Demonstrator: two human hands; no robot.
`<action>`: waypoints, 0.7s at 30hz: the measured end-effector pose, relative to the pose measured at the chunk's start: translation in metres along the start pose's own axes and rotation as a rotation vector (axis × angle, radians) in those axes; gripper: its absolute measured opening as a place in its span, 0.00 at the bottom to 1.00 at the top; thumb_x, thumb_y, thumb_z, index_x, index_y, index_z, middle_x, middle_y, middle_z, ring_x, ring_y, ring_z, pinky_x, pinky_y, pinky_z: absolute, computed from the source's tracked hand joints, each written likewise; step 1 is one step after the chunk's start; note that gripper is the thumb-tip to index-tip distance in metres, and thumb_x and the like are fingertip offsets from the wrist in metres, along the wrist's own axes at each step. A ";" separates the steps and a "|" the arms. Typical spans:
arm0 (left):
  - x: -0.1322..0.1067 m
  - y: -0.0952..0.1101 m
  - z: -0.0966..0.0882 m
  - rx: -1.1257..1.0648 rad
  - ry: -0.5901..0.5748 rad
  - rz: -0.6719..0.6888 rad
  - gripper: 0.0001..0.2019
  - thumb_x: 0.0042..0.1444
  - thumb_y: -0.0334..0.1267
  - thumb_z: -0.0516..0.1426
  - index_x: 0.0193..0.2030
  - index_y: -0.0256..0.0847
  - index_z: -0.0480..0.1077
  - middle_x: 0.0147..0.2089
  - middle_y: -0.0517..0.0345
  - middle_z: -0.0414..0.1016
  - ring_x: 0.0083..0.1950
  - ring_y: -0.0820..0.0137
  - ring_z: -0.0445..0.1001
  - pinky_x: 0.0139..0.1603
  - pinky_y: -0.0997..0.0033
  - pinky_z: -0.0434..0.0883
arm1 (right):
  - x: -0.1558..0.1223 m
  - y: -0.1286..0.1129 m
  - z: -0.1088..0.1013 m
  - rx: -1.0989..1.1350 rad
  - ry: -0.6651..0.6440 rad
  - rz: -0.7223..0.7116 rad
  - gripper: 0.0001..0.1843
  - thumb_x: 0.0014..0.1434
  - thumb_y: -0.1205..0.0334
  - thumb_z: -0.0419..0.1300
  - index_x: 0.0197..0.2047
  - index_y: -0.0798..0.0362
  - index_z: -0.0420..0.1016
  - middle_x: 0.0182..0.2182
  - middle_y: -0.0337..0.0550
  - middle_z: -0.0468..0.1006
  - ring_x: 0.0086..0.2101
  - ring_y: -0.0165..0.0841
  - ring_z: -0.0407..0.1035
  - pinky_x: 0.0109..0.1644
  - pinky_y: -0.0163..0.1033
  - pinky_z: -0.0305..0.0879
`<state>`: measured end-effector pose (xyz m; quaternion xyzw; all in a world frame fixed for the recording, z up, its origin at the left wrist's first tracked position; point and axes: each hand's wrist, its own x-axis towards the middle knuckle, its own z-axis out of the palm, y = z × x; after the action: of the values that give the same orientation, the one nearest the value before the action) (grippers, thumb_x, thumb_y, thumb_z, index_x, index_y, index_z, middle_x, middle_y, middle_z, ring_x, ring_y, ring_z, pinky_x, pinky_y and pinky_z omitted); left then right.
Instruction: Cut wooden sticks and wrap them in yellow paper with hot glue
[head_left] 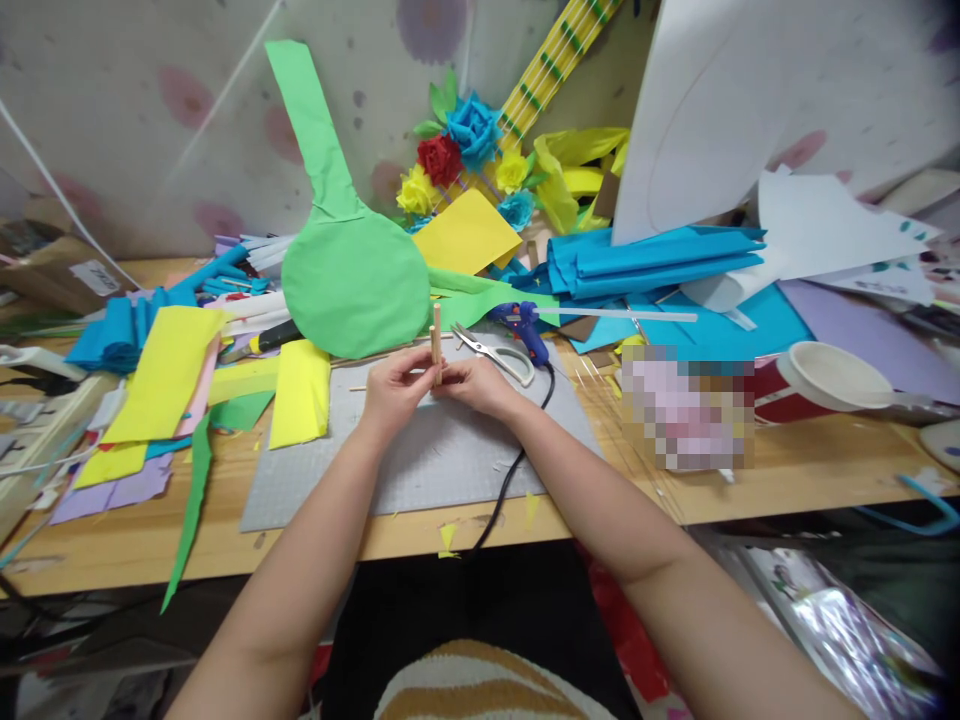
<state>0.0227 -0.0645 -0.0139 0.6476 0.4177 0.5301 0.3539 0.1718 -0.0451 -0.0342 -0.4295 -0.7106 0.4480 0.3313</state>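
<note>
My left hand (401, 385) and my right hand (474, 385) meet over the grey cutting mat (300, 490). Between their fingertips stand thin wooden sticks (437, 335), held upright side by side, one reaching higher than the other. Both hands are closed on them; the lower ends are partly hidden by the fingers. Just right of my right hand lie scissors (499, 355) with pale handles. Beyond them rests a blue glue gun (525, 328) with a long clear glue stick in its back. A green paper-covered banjo-like shape (356, 280) leans behind my left hand.
Yellow crepe paper (300, 395) lies left of my left hand. Blue paper rolls (652, 262) are piled at the back right, near a red-and-white cup (817, 385). Paper flowers (472, 130) stand against the wall. The glue gun's black cord (504, 485) crosses the mat to the table's front edge.
</note>
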 end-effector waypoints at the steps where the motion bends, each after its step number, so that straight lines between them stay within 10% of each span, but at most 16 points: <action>1: 0.001 -0.001 0.000 0.015 0.001 -0.003 0.11 0.47 0.40 0.59 0.37 0.39 0.75 0.38 0.54 0.77 0.38 0.68 0.75 0.40 0.68 0.73 | 0.000 0.001 0.000 -0.009 -0.006 0.016 0.08 0.45 0.62 0.60 0.30 0.54 0.78 0.24 0.37 0.77 0.26 0.28 0.67 0.34 0.33 0.60; 21: 0.005 -0.012 -0.002 0.005 -0.060 -0.107 0.13 0.45 0.42 0.60 0.37 0.40 0.77 0.37 0.54 0.79 0.40 0.63 0.76 0.45 0.61 0.71 | 0.000 -0.001 0.002 -0.021 0.022 0.064 0.05 0.43 0.63 0.61 0.24 0.56 0.75 0.17 0.33 0.69 0.18 0.23 0.61 0.23 0.30 0.58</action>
<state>0.0195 -0.0551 -0.0227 0.6409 0.4422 0.4896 0.3926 0.1699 -0.0460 -0.0342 -0.4604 -0.6974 0.4465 0.3199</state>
